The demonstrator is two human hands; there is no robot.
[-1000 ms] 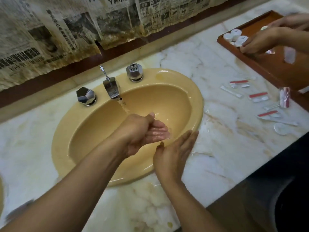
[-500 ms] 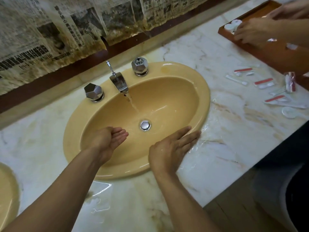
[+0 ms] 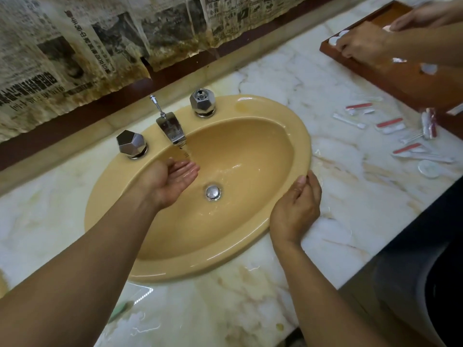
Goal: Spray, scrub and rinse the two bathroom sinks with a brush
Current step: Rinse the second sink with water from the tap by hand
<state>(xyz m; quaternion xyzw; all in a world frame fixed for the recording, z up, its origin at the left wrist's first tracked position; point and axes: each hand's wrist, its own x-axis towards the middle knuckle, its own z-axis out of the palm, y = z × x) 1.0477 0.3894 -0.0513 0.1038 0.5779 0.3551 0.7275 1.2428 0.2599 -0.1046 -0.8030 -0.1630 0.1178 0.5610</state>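
Since the earlier frame, the left hand (image 3: pixel 172 181) has moved from the near wall of the sink (image 3: pixel 298 136) to a position directly under the tap (image 3: pixel 172 131). The right hand (image 3: pixel 298 209) has slid off the counter (image 3: pixel 350 201) onto the sink's right rim.

Left hand: palm up, fingers together and slightly cupped, holding nothing. The running water (image 3: pixel 186 152) lands on its fingertips. This posture suits catching water to throw over the basin walls, so the step in hand is judged to be rinsing.

Right hand: rests on the rim with fingers loosely bent, gripping nothing. It probably steadies the person or wipes the rim.

No brush is in view. Only a sliver of the second sink (image 3: pixel 2 284) shows at the left edge. Another person's hands (image 3: pixel 363 43) work at a wooden tray (image 3: pixel 390 73), well apart.
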